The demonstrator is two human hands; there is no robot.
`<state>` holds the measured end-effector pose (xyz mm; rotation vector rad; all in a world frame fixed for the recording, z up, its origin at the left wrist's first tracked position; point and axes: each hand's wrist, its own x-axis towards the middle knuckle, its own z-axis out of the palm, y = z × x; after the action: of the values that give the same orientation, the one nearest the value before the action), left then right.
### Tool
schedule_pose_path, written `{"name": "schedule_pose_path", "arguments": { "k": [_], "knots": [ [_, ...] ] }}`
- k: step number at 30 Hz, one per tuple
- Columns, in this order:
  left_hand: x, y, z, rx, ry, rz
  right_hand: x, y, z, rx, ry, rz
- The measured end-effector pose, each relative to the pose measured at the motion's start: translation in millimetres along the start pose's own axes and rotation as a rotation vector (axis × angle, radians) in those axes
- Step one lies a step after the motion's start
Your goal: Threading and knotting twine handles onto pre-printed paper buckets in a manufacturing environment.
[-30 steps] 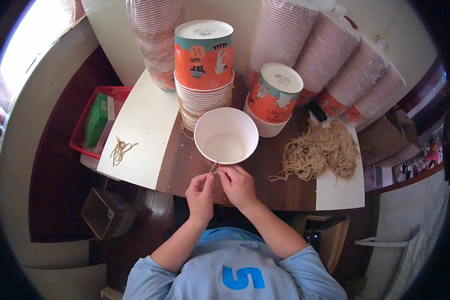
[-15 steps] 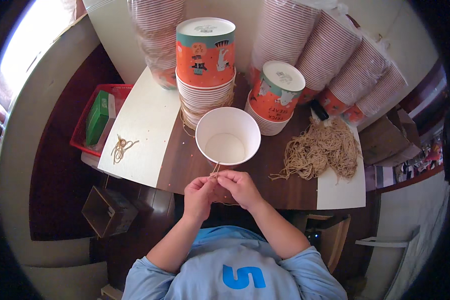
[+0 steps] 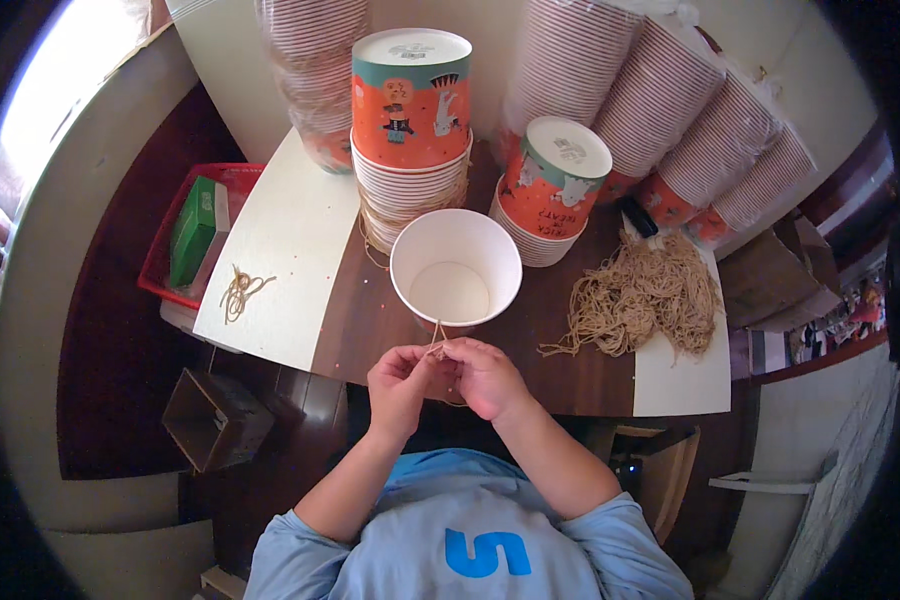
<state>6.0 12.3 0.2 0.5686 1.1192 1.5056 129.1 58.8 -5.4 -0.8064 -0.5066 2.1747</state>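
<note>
An open white paper bucket (image 3: pixel 457 262) stands at the middle of the table, its mouth tipped toward me. From its near side, two strands of thin tan cord (image 3: pixel 437 331) run down to my fingers. My left hand (image 3: pixel 398 385) pinches the cord between thumb and forefinger. Close against it, my right hand (image 3: pixel 492 382) is also closed on the cord with its fingertips. Whether the strands are knotted is hidden by the fingers. A loose end of cord shows just below the hands.
Upside-down orange bucket stacks stand behind, one tall (image 3: pixel 410 110) and one shorter (image 3: pixel 555 190). Wrapped bucket stacks (image 3: pixel 570 70) lean at the back right. A cord heap (image 3: pixel 645 298) lies right; a small cord bundle (image 3: pixel 242 293) lies left. A red basket (image 3: pixel 160 255) holds a green box.
My fingers have shifted slightly on the cord, and the right hand has turned a little. The two strands now spread a bit wider near the bucket.
</note>
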Motion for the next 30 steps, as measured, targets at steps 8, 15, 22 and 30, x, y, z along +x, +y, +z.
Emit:
{"name": "schedule_pose_path", "arguments": {
  "k": [8, 15, 22, 30],
  "knots": [
    [-2, -9, -3, 0.425, 0.085, 0.469, -6, 1, 11, -0.035, 0.074, 0.053],
    [-3, 8, 0, 0.732, 0.007, 0.714, -9, -2, 14, -0.042, 0.092, 0.044],
    [4, 4, -7, 0.829, -0.027, 0.812, -10, -1, 16, -0.060, 0.108, 0.005],
    [6, 0, -9, 0.831, -0.028, 0.860, -9, -1, 10, -0.041, 0.079, 0.018]
  ]
}}
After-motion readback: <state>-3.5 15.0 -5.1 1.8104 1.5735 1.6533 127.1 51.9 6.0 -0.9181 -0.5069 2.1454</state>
